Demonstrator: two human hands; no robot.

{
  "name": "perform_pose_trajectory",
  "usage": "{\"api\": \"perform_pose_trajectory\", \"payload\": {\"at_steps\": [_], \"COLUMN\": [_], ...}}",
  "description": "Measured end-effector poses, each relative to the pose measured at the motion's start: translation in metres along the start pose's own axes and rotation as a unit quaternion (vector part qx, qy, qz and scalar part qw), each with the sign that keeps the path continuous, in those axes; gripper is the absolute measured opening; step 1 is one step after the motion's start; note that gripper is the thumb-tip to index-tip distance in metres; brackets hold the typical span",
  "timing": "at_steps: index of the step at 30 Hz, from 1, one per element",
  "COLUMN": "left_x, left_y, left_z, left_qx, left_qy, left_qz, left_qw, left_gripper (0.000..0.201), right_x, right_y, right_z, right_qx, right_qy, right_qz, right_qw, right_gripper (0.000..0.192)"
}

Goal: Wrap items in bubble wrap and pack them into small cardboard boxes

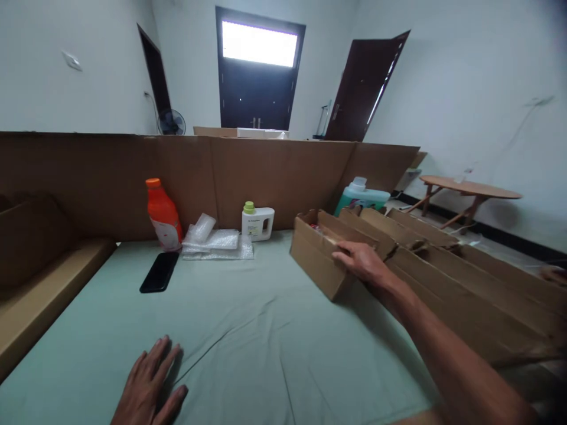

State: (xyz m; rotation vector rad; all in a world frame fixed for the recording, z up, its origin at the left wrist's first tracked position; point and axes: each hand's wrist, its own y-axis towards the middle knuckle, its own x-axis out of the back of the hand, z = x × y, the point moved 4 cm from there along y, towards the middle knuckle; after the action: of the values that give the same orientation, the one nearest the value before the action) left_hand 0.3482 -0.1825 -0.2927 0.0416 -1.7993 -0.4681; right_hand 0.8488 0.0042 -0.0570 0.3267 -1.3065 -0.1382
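My right hand (361,260) reaches across to an open-topped cardboard box (316,262) on the right of the cloth. Its fingers curl over the box's near rim; the fingertips are partly hidden. Something small and reddish shows inside that box, too little of it to name. At the lower left, my left hand (148,383) rests over the green cloth (248,348) with fingers stretched out and nothing in it. A black phone (159,273) lies beyond the left hand.
Along the cardboard wall (274,171) stand an orange bottle (163,209), bubble wrap (219,239), a white jug with a green cap (251,225) and a teal bottle (361,196). Several more cardboard boxes (460,295) crowd the right. Another cardboard piece (57,289) borders the left.
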Motion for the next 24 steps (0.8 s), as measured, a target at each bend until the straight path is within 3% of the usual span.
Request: {"api": "perform_pose_trajectory", "payload": {"at_steps": [2,5,8,10,12,16,20,24], "left_x": [0.000,0.009,0.023,0.031,0.036,0.032,0.018,0.014], "left_y": [0.000,0.007,0.021,0.031,0.039,0.053,0.064,0.076], "left_z": [-0.002,-0.023,-0.053,-0.066,-0.072,-0.078,-0.091,-0.080], "left_qx": [0.016,0.030,0.045,0.051,0.060,0.081,0.076,0.135], "left_qy": [-0.034,-0.097,-0.173,-0.214,-0.246,-0.318,-0.369,-0.363], "left_qz": [-0.029,-0.061,-0.059,-0.046,-0.034,-0.003,0.023,-0.030], "left_qw": [0.999,0.993,0.982,0.974,0.967,0.945,0.926,0.922], "left_gripper": [0.075,0.088,0.094,0.095,0.094,0.095,0.082,0.072], "right_x": [-0.004,-0.005,0.007,0.012,0.001,-0.063,-0.120,-0.136], "right_y": [-0.027,-0.072,-0.110,-0.125,-0.137,-0.153,-0.157,-0.141], "right_z": [0.028,0.077,0.102,0.093,0.071,0.046,0.061,0.087], "right_qx": [0.052,0.171,0.230,0.176,0.088,-0.045,-0.083,-0.077], "right_qy": [0.025,0.083,0.151,0.210,0.262,0.289,0.298,0.320], "right_qz": [0.043,0.104,0.088,0.034,0.020,0.126,0.192,0.186], "right_qw": [0.997,0.976,0.957,0.961,0.961,0.948,0.931,0.926], "right_gripper": [0.021,0.022,0.022,0.031,0.043,0.067,0.058,0.050]}}
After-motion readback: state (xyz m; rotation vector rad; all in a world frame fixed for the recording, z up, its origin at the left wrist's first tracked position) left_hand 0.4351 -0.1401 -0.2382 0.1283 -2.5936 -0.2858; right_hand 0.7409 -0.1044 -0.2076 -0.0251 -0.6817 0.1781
